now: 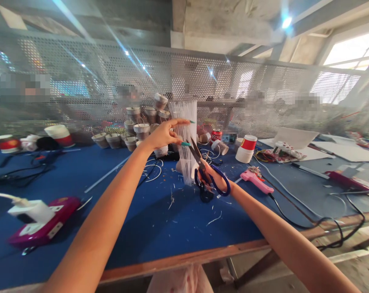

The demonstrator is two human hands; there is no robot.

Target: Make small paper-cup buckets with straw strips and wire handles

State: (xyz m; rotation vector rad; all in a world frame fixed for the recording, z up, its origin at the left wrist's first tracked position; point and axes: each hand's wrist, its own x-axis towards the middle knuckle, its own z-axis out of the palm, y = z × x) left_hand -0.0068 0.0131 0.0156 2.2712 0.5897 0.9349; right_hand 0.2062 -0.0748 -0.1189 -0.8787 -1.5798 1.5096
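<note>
My right hand (pixel 205 177) grips a pair of scissors (pixel 197 156) by its dark blue loop handles. The blades point up and to the left, slightly parted. My left hand (pixel 163 135) reaches in from the left, thumb and index finger stretched out and apart, with green nails showing. Those fingers lie in front of a bundle of clear, thin sticks (pixel 188 167) that stands upright on the blue table. Whether the fingertips touch the bundle or a thin strand, I cannot make out. The blade tips are close to my left thumb.
Several small pots (pixel 141 131) are stacked behind my left hand. A pink glue gun (pixel 258 182) lies right, near stacked paper cups (pixel 245 149) and a red can (pixel 216 135). A purple power strip (pixel 65 209) sits left. White scraps litter the blue table (pixel 184 232); a perforated screen (pixel 111 69) stands behind.
</note>
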